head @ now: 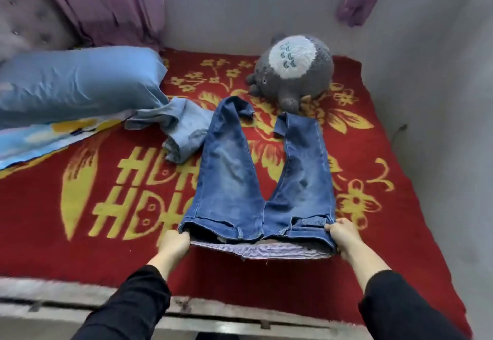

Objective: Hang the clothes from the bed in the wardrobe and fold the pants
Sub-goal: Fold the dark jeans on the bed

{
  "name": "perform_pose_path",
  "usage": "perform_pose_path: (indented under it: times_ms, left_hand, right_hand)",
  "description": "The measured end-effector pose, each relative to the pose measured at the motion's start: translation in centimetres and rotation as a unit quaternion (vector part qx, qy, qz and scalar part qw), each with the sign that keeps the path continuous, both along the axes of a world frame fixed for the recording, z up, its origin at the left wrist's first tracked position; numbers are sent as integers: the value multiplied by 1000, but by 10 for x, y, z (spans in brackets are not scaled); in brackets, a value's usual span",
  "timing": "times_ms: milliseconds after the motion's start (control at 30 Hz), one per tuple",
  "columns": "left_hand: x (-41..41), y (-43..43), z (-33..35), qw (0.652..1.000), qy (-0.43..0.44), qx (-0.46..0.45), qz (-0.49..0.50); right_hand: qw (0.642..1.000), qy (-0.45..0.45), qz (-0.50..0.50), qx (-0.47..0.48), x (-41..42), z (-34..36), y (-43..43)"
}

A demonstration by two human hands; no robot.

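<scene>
Your left hand (174,243) and right hand (342,235) each pinch a waistband corner of the faded denim jeans (256,179), spread flat mid-bed (80,233), legs splayed toward a round fuzzy plush toy (293,70); crumpled pale denim (184,129) touches the left leg.

Long black sleeves (133,305), bare hands (174,243)

Left hand (174,243): the fingertips are hidden inside the waistband of the jeans (253,179). Right hand (342,235): the fingers are covered by the waistband's other end. A striped fabric (266,250) shows between the hands; whether it is lining or a separate garment cannot be told. Beyond the left hand, a pale denim garment (181,131) and the yellow lettering (133,179) lie partly under one jeans leg. Both sleeves (128,307) are cut off by the bottom edge.
</scene>
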State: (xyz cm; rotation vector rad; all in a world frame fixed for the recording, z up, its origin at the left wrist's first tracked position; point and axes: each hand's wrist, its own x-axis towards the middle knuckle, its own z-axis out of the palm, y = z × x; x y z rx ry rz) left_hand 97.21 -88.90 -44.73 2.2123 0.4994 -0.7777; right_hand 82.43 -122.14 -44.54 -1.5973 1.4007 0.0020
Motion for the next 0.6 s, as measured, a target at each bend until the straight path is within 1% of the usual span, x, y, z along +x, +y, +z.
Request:
perform_pose_path:
  times_ms: [33,67,133,200,233,333,400,467,533,600]
  left_hand:
    - [-11,8,-10,997,-10,60,-46]
    - [-20,16,-21,991,-31,97,-90]
    - [-41,30,-42,977,-73,99,-173]
    - [-59,41,-62,957,-88,83,-263]
    - [-67,47,-74,953,-69,73,-287]
    - [-96,67,-107,962,35,37,-267]
    - [-115,76,-127,957,87,53,-271]
    - [-125,76,-142,945,123,78,-292]
    - [-120,66,-150,925,144,114,-333]
    - [-105,50,-155,909,156,141,-359]
  right_hand:
    - [1000,17,6,0,-10,-11,3]
    - [999,35,15,1,-21,-23,6]
    - [997,74,37,4,-45,-47,14]
    - [991,122,64,1,-71,-69,23]
    - [987,146,72,-3,-84,-78,26]
    - [975,203,88,28,-120,-109,35]
    - [962,247,112,35,-138,-124,41]
    - [943,287,171,9,-144,-134,45]
    - [931,296,214,-12,-138,-140,47]
    - [933,269,238,-21,-118,-146,43]
